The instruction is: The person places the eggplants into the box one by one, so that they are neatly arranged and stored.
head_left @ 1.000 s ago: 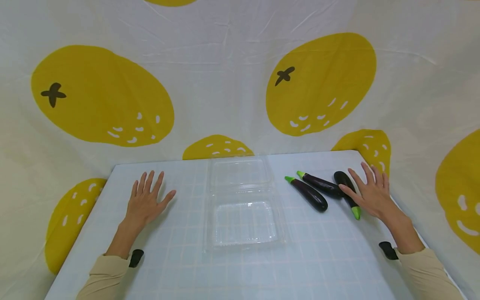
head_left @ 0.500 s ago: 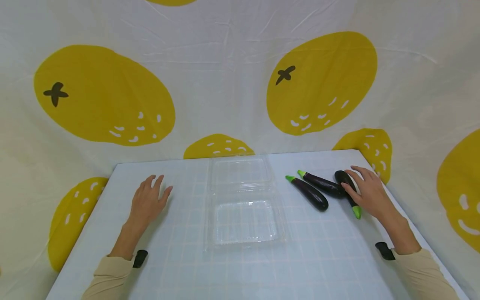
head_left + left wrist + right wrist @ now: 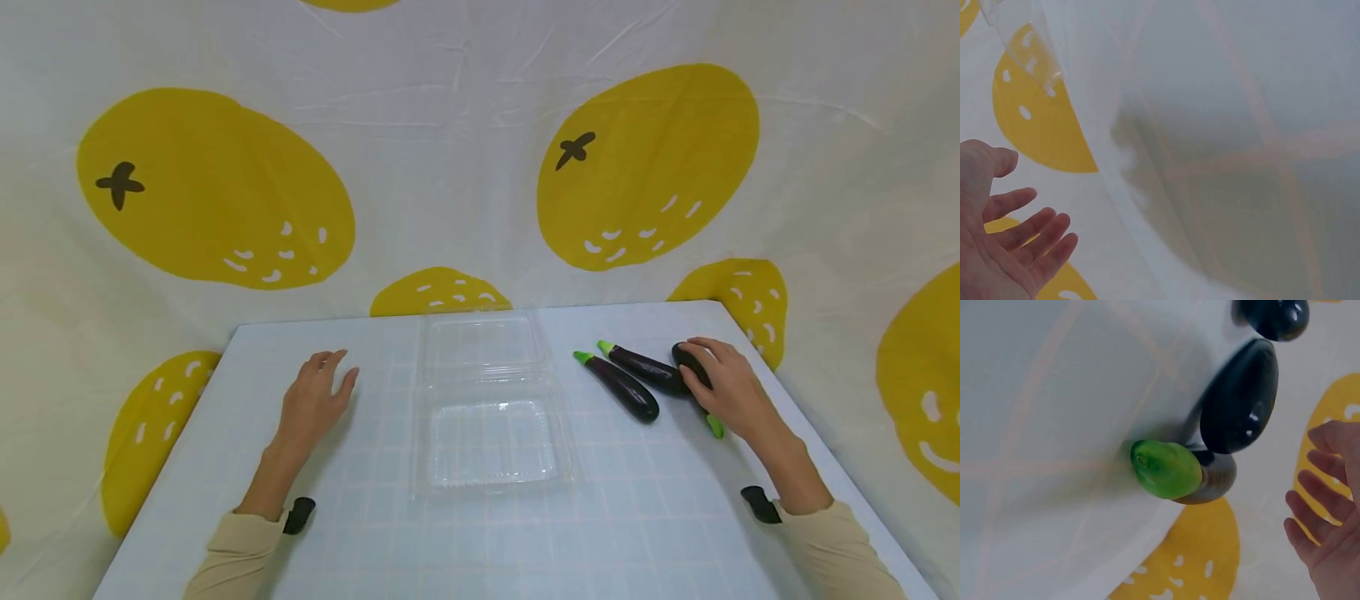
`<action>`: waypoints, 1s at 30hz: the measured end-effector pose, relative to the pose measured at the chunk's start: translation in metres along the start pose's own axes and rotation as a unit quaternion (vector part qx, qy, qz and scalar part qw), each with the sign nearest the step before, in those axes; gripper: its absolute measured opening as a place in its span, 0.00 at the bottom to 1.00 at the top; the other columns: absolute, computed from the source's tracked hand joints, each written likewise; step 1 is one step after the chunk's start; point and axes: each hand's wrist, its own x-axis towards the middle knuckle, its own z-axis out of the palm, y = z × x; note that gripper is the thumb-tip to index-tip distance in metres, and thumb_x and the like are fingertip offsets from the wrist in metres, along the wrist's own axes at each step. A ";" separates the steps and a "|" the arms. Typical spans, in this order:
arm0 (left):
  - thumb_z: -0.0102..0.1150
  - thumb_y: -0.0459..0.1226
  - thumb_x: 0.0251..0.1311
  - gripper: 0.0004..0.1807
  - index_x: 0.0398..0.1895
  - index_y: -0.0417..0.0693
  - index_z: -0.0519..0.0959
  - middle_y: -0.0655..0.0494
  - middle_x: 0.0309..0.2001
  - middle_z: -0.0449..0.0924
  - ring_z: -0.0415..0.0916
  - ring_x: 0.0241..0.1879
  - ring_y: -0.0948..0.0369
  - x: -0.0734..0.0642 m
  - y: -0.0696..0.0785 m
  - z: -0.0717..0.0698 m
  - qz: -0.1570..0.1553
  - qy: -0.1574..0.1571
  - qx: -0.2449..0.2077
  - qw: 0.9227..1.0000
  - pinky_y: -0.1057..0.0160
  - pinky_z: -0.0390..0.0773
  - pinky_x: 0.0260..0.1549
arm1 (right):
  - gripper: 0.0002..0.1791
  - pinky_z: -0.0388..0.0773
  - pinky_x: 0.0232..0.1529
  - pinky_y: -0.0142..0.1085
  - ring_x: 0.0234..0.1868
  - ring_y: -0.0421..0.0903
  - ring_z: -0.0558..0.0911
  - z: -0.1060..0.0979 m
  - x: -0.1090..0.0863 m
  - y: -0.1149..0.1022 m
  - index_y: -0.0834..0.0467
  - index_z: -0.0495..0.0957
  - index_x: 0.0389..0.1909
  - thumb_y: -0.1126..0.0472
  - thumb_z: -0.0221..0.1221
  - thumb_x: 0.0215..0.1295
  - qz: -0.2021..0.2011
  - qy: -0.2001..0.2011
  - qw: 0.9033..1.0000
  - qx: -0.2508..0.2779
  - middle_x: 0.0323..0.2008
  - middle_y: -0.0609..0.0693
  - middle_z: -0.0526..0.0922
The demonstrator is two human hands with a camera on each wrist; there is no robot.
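Three dark purple eggplants with green stem ends lie on the right of the table: a front-left eggplant [image 3: 617,390], a middle eggplant [image 3: 648,369] and a right-hand eggplant [image 3: 693,363]. My right hand [image 3: 738,396] hovers over the right-hand one and partly hides it, thumb and fingers loosely bent. In the right wrist view this hand [image 3: 1335,531] appears apart from the eggplants, and the green stem end [image 3: 1166,469] points at the camera. On the left, my left hand [image 3: 311,408] is above the table with relaxed fingers, holding nothing. Between the hands lies a clear plastic clamshell box [image 3: 491,442], lid raised.
The clamshell's lid [image 3: 483,343] is laid back toward the far table edge. A pale checked cloth covers the table [image 3: 450,550]. Behind it hangs a white curtain [image 3: 442,167] with yellow fruit prints. Black straps sit at both wrists.
My right hand has shifted slightly left over the right-hand eggplant, its fingers bending from spread. My left hand has moved right, its fingers less spread. Eggplants and box lie as before.
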 end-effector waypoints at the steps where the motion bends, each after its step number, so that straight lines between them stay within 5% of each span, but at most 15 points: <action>1: 0.62 0.37 0.70 0.22 0.61 0.31 0.77 0.29 0.55 0.76 0.75 0.54 0.35 0.000 0.002 0.000 -0.003 -0.004 -0.008 1.000 0.36 0.80 0.46 | 0.22 0.69 0.57 0.66 0.58 0.68 0.73 0.000 0.000 -0.001 0.68 0.78 0.56 0.71 0.68 0.61 -0.003 0.002 1.000 0.002 0.56 0.68 0.77; 15: 0.59 0.41 0.74 0.23 0.65 0.36 0.76 0.37 0.60 0.76 0.79 0.51 0.44 -0.002 0.023 0.010 -0.058 -0.044 -0.077 0.994 0.41 0.80 0.49 | 0.21 0.72 0.55 0.64 0.55 0.66 0.75 0.011 0.004 -0.020 0.68 0.78 0.55 0.72 0.68 0.61 -0.011 0.003 1.000 0.026 0.54 0.66 0.78; 30: 0.63 0.34 0.70 0.20 0.62 0.33 0.77 0.35 0.51 0.80 0.81 0.38 0.50 -0.004 0.048 0.021 -0.027 -0.040 -0.180 0.982 0.50 0.85 0.39 | 0.20 0.76 0.53 0.61 0.52 0.63 0.77 0.023 0.005 -0.042 0.67 0.79 0.56 0.69 0.68 0.63 -0.012 -0.010 0.998 0.055 0.54 0.64 0.79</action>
